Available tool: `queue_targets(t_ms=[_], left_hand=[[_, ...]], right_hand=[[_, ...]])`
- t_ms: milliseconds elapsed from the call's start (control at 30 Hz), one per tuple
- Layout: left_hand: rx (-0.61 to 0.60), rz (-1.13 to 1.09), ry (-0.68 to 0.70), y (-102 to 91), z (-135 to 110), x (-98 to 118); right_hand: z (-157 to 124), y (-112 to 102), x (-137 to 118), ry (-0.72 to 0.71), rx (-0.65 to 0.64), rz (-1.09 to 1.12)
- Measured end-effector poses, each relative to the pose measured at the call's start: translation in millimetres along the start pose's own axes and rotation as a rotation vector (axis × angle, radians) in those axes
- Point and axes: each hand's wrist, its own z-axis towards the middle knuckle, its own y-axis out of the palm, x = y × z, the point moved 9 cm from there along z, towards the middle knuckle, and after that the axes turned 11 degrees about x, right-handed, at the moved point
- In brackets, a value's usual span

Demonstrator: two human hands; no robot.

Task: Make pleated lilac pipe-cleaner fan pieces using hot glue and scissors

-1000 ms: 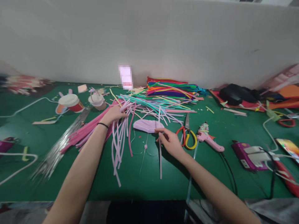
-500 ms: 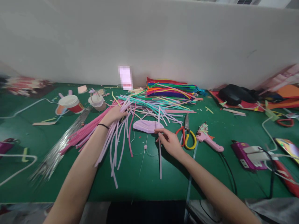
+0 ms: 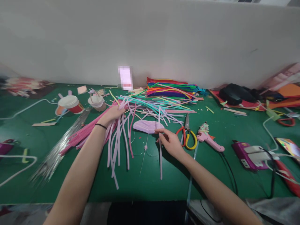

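My left hand (image 3: 112,114) is closed round the top of a bunch of pale lilac chenille stems (image 3: 118,147), whose loose ends hang down over the green table (image 3: 164,184). My right hand (image 3: 170,142) pinches the upper end of a single lilac stem (image 3: 160,162) that lies straight toward me. Just beyond that hand lies a flat lilac woven piece (image 3: 147,126) with a thin wire and a small bead (image 3: 146,147) below it. A heap of pink stems (image 3: 86,131) lies left of my left wrist.
Scissors (image 3: 187,132) with red and yellow handles and a pink glue gun (image 3: 208,139) lie right of my right hand. A stack of coloured stems (image 3: 171,89) sits by the wall. Two cups (image 3: 71,104) stand back left, silver wires (image 3: 58,147) left, purple device (image 3: 248,151) right.
My left hand has shifted the lilac bunch slightly; its hanging ends swung left and then back to hang straighter. My right hand has stayed in place on the single stem.
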Motion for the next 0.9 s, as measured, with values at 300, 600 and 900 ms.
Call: queue_targets(t_ms=[300, 600, 900], left_hand=[[-0.049, 0.218, 0.163, 3.9, -2.9, 2.2], [-0.087, 0.432, 0.186, 6.7, -10.4, -15.6], [-0.26, 0.429, 0.208, 9.1, -36.4, -4.3]], right_hand=[[1.6, -0.3, 2.2, 0.008, 0.006, 0.001], [2.0, 1.2, 6.1, 0.014, 0.001, 0.01], [1.5, 2.1, 6.3, 0.009, -0.002, 0.025]])
